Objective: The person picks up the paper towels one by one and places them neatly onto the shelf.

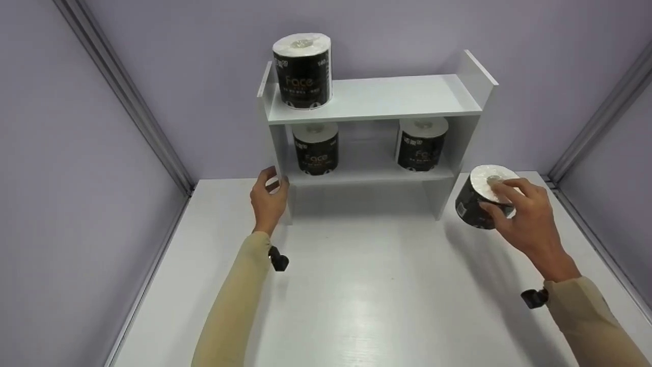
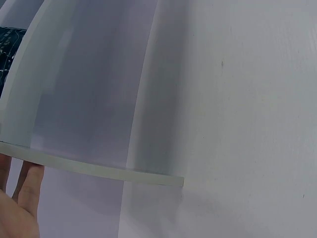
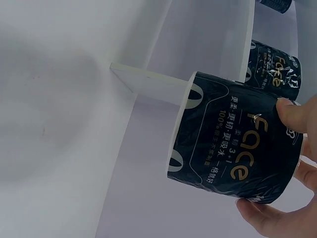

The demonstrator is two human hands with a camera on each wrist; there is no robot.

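Observation:
A toilet paper roll point(image 1: 473, 206) in a black "Face" wrapper is gripped near its top by my right hand point(image 1: 532, 216), just right of a white two-tier shelf point(image 1: 377, 178). The right wrist view shows this wrapped roll point(image 3: 223, 139) up close, thumb on one side and fingers on the other. It is tilted and held above the table. My left hand point(image 1: 270, 201) holds the shelf's left side panel; in the left wrist view its fingers point(image 2: 30, 191) touch the panel point(image 2: 99, 170). Part of that hand is out of the left wrist view.
One matching roll point(image 1: 304, 76) stands at the left of the top tier. On the lower tier stand a roll point(image 1: 317, 153) at the left and another roll point(image 1: 422, 148) at the right. The white table point(image 1: 356, 285) meets lilac walls point(image 1: 219, 92) with metal edge rails.

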